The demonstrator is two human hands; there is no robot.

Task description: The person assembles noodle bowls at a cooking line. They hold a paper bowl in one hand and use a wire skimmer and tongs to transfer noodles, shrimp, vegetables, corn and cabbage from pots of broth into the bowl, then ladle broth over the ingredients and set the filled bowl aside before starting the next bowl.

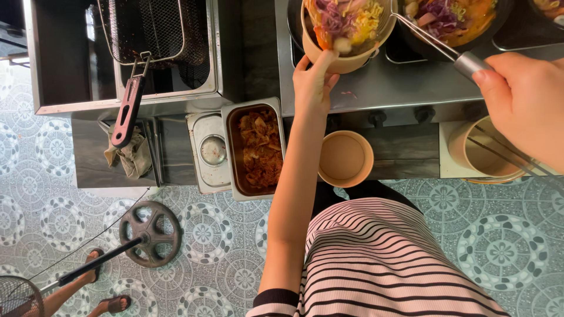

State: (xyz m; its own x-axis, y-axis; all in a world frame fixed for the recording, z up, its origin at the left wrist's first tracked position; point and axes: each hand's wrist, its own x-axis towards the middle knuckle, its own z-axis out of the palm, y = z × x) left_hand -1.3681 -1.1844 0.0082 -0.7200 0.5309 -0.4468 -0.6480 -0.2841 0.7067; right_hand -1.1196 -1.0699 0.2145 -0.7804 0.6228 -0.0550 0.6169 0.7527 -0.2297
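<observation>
- At the stove's front edge, my left hand (pixel 313 82) is raised on a nearly straight arm, forearm running up from the striped sleeve to the wrist.
- Left fingers (pixel 324 63) are curled upward and pressed against the near wall of a tan paper bowl (pixel 341 62); the thumb side (pixel 301 66) bears on the bowl's left flank. The bowl is gripped from below and tilted slightly.
- Bowl contents: noodles, purple cabbage shreds and pale round pieces in an orange sauce, filled to the rim.
- Bowl location: over the steel stove top (pixel 376 88), just beside a dark pan (pixel 499 23) that holds the same food.
- My right hand (pixel 523 100) enters from the right, knuckles toward the camera, fingers closed together around the grey handle of a wire strainer (pixel 464 60). The fingertips themselves are hidden beneath the hand.
- Strainer shaft slants up and to the left; its rim sits over the bowl's far edge, touching the food.
- On the lower ledge: an empty tan bowl (pixel 345 158) directly below my left wrist, a steel tray of brown cooked meat (pixel 258 149) to its left, and a further tan cup (pixel 479 154) with chopsticks under my right forearm.
- Left of the stove: a fryer with a mesh basket (pixel 150 32), its red handle hanging forward.
</observation>
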